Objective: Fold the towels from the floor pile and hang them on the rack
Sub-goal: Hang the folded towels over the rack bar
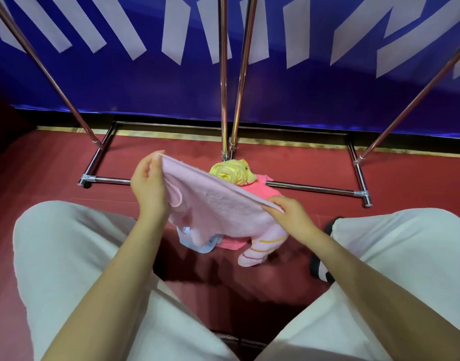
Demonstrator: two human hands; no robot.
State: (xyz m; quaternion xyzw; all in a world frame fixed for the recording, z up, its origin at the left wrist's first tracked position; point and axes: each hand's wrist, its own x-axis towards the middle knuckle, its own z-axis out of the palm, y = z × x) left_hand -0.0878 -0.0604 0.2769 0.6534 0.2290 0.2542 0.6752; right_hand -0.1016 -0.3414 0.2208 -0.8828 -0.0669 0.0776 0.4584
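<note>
While the pale pink towel [223, 212] is held stretched by one edge above the floor pile, the risks are as follows. Left hand [148, 183]: pinches the towel's upper corner at 10 o'clock of the cloth. Right hand [288, 214]: pinches the same edge at 4 o'clock. Towel's lower part, with its yellow-striped end [260, 250], hangs slack and appears to rest on or just above the pile; likely to drag or snag the pile when lifted. Pile: yellow towel [232, 173] at 12 o'clock, bright pink towel [257, 191] beneath it, light blue towel [197, 243] at 7 o'clock, all on the red floor [41, 178]. Light pinches may slip, dropping a corner and skewing the fold. Rack base bar [315, 190] lies just beyond the pile, uprights [223, 87] at 12 o'clock; no towel is seen hung.
</note>
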